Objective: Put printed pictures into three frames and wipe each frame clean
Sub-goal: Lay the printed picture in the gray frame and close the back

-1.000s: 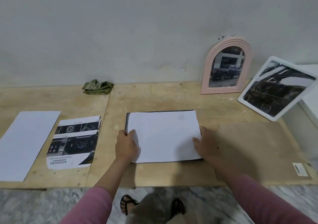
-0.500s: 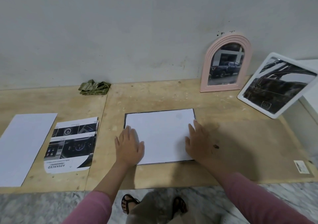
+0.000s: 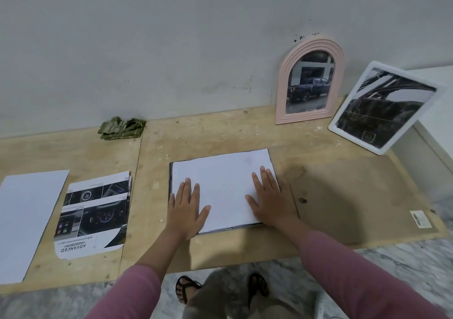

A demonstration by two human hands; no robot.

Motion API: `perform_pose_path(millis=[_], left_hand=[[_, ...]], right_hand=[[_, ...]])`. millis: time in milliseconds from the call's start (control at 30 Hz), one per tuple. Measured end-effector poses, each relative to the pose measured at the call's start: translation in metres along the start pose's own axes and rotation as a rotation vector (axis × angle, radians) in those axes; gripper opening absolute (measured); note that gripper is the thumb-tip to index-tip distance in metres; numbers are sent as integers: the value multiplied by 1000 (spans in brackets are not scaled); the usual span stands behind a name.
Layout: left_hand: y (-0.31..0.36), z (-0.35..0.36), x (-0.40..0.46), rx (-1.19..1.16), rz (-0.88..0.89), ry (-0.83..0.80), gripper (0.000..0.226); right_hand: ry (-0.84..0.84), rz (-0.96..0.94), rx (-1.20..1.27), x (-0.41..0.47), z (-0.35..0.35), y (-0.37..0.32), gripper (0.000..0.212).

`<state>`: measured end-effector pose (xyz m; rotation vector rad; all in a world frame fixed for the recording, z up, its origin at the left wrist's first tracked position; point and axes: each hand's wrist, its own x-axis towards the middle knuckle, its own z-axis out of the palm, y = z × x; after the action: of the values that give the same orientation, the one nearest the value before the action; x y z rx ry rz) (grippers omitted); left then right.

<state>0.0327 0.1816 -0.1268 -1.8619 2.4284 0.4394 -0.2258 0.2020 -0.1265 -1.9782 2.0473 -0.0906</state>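
White paper (image 3: 220,186), face down with its blank back showing, lies on a dark-edged flat frame (image 3: 170,171) at the middle of the table (image 3: 343,196). The left hand (image 3: 186,210) and right hand (image 3: 268,201) both rest flat on the sheet, fingers straight and spread, gripping nothing. A second ago the hands held the sheet's left and right edges; they have since moved inward onto its surface and now press it down. Judged from this, the sheet has been aligned with the third frame and is being seated; backing and wiping appear still to come.

Only a thin dark rim of the frame shows along the left, rear and near edges. To the left lie a glossy printed brochure (image 3: 94,210), its near corner curled, and a plain white sheet (image 3: 27,220). A crumpled green cloth (image 3: 121,128) sits by the wall. An arched pink ribbed frame (image 3: 282,93) and a white rectangular frame (image 3: 335,125), both holding car pictures, lean at the rear right. The table surface is bare, scuffed plywood.
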Motion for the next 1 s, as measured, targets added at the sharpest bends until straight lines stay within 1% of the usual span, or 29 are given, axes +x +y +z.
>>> perform_pose_path(millis=[67,167,267,367,500,567,600,700,767,800,833,867,933,1000], left_hand=[[-1,-3,1,-41,2,-14,88],[-8,-13,0,-82,55,-93,92],[-20,-17,-6,28,149,-24,88],[-27,-11,-12,115,164,-8,83],[-24,-12,-13,131,164,10,77],[-19,-17,-15,117,153,35,77],[-12,-21,-15,87,133,55,79],[30,-34,-9,-107,83,172,77],[72,-38,-4,-255,118,262,67],[96,-38,-1,-315,137,283,62],[119,-37,3,-367,140,258,57],[146,-35,6,-413,136,191,54],[192,-31,10,-524,106,45,49],[228,-33,14,-697,-19,-91,32]], right_hand=[[-10,1,2,0,-2,0,84],[-14,-28,13,-1,-7,4,88],[61,-76,-33,-6,-9,11,84],[-29,-48,-49,-12,-5,18,86],[-64,-35,-17,-12,-5,20,87],[-37,-51,46,-15,-9,22,87],[5,-50,94,-17,-9,25,86],[177,-2,178,-28,-17,38,74],[248,82,185,-33,-23,57,63],[264,132,189,-34,-28,69,60],[280,176,191,-35,-33,83,57],[303,229,177,-39,-41,101,53],[284,376,107,-47,-58,136,47],[238,544,76,-55,-74,165,42]])
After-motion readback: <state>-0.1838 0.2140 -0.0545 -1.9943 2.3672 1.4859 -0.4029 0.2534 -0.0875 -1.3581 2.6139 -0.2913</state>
